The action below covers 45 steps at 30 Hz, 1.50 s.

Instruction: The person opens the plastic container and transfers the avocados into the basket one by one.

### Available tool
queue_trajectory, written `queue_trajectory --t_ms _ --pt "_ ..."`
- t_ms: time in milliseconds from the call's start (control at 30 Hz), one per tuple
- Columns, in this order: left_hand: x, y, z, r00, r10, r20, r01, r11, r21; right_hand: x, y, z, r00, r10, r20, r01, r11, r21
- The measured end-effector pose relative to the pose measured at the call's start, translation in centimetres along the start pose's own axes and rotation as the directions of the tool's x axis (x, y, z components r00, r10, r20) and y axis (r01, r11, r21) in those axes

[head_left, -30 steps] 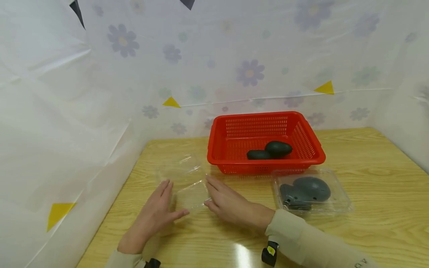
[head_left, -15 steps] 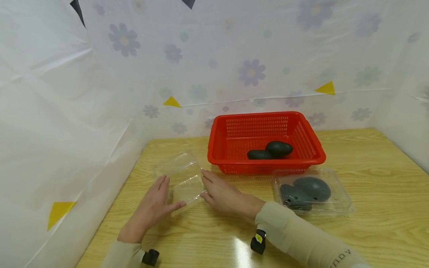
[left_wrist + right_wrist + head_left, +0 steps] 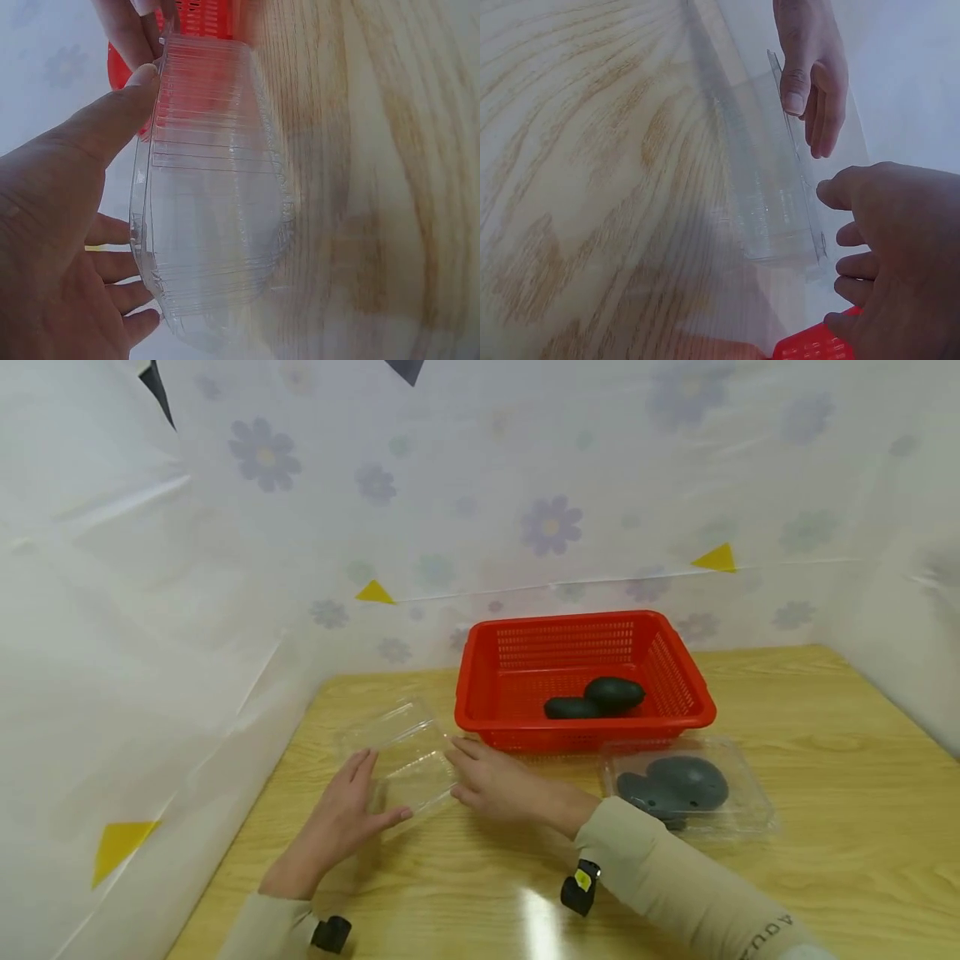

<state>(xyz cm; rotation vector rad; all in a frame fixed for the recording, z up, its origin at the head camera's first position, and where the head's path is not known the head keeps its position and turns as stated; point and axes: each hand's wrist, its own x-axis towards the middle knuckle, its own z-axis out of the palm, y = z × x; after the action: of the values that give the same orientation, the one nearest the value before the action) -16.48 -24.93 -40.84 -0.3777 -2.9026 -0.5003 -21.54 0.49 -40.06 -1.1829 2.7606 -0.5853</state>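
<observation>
A clear plastic clamshell box [image 3: 412,777] stands on the table with its lid [image 3: 390,727] raised on the far side. At its left side is my left hand [image 3: 337,827], fingers extended and thumb reaching along the near rim. In the left wrist view, that thumb lies against the box's rim [image 3: 150,165]. My right hand [image 3: 502,781] is at the box's right side, its fingertips by the rim with the fingers slightly bent. The right wrist view has the right hand [image 3: 900,247] beside the rim; whether every finger touches is unclear.
Behind and right, a red plastic basket [image 3: 585,724] holds two dark green oval fruits [image 3: 613,693], like avocados. In front of it, a clear box [image 3: 750,793] contains more dark fruits [image 3: 686,781]. A white flowered sheet [image 3: 420,510] hangs behind the wooden table [image 3: 465,893].
Both hands and the clear box have shifted slightly away from me and left, mostly in the first half second. The view has also moved a little. Basket and filled box stay in place.
</observation>
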Motion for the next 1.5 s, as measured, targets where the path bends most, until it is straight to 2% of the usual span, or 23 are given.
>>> queue_trajectory --t_ms 133,267,433,633,733,833,967,1133,1233,1500 --pt "0.0 -0.1 -0.3 1.000 -0.016 0.010 0.016 0.999 -0.028 -0.4 0.0 -0.5 1.000 -0.012 -0.002 0.012 1.000 0.004" --pt "0.0 0.2 -0.7 1.000 -0.019 0.021 0.020 0.999 -0.047 -1.0 -0.2 -1.0 1.000 0.018 0.024 -0.018 0.999 0.032" --pt "0.0 0.8 -1.2 1.000 0.020 -0.006 -0.021 0.999 -0.042 -1.9 -0.4 -1.7 0.999 0.044 0.009 -0.044 0.996 0.083" --pt "0.2 1.7 -1.6 0.997 0.080 -0.019 -0.080 0.997 -0.022 -2.9 -0.3 -2.2 0.999 0.032 -0.017 -0.031 0.995 0.092" --pt "0.3 2.3 -1.8 0.989 0.134 -0.054 -0.134 0.991 0.014 -3.5 -0.2 -2.3 1.000 0.014 -0.024 -0.011 0.995 0.100" --pt "0.3 3.0 -1.8 0.973 0.210 -0.098 -0.205 0.977 0.061 -4.1 0.0 -2.5 0.999 0.001 -0.036 0.002 0.995 0.105" --pt "0.3 3.9 -1.8 0.951 0.289 -0.113 -0.280 0.956 0.085 -5.4 0.3 -3.2 0.998 0.046 -0.032 -0.042 0.993 0.111" --pt "0.3 4.9 -1.7 0.954 0.292 -0.064 -0.289 0.956 0.057 -7.3 0.7 -4.2 0.995 0.090 -0.035 -0.087 0.992 0.088" --pt "0.4 5.5 -1.5 0.958 0.286 -0.026 -0.285 0.958 0.040 -8.4 1.3 -4.6 0.995 0.087 -0.052 -0.084 0.995 0.057" --pt "0.7 7.1 -0.7 0.953 0.296 0.064 -0.297 0.955 0.008 -11.7 2.8 -5.4 0.989 0.083 -0.120 -0.085 0.996 -0.015"
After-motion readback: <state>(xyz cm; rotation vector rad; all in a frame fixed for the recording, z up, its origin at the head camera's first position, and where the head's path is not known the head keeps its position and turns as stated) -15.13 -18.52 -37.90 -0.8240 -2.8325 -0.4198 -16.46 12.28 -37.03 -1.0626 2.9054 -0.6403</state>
